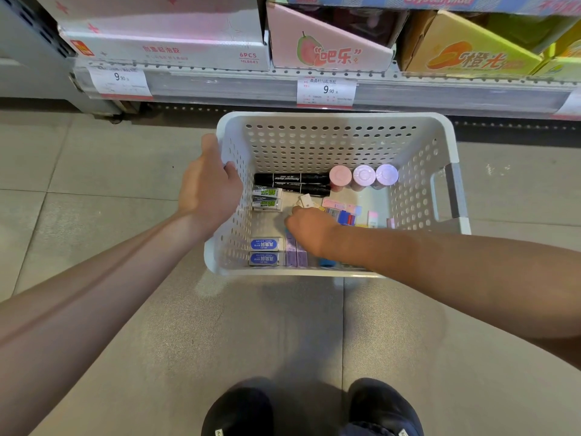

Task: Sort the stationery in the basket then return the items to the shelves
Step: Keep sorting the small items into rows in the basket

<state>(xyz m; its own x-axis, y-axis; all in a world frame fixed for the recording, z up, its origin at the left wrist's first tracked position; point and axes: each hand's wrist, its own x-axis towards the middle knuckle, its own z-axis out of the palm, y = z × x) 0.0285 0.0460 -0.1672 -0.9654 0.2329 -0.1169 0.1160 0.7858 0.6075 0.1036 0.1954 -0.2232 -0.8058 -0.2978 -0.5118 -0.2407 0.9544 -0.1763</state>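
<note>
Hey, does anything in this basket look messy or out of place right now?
Mostly tidy: markers, round tubs and erasers sit in neat groups. Only the small colourful items beside the right hand lie jumbled. No damage visible.

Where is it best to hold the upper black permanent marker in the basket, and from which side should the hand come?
Pinch the permanent marker at mid-barrel, coming from above. It lies flat beside a second marker, its right end against the pink jar, so only the top is probably free.

Bright, even shop light from overhead.
Soft shadows pool on the floor [176, 309] below the basket [446, 146]; frame edges bow, shelf boxes slightly blurred.
</note>
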